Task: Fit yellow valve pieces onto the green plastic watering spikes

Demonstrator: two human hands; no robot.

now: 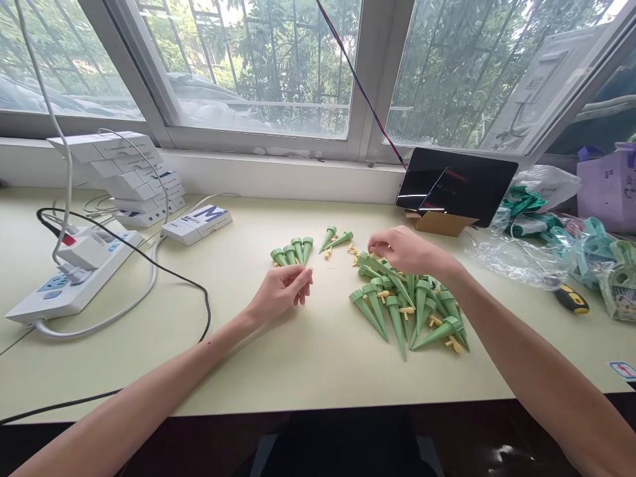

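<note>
Here, heaped green spikes (pixel 397 324) lie beside the right hand (pixel 401 249).

right grip (pixel 405 249): at spike pile (pixel 395 321) | left grip (pixel 282 290): by four spikes (pixel 297 248)

The person's bare left forearm (pixel 163 391) and bare right forearm (pixel 517 351) are slim and smooth, uncovered from the edges of the view to the wrists. A single small, dark, round spot (pixel 209 342) marks the left forearm a little below the wrist. The bare left hand (pixel 281 291) and bare right hand (pixel 397 250) have slender fingers. Below the table edge, the lap seems to be covered by plain black clothing (pixel 348 444), though deep shadow hides its cut and fabric.
</note>
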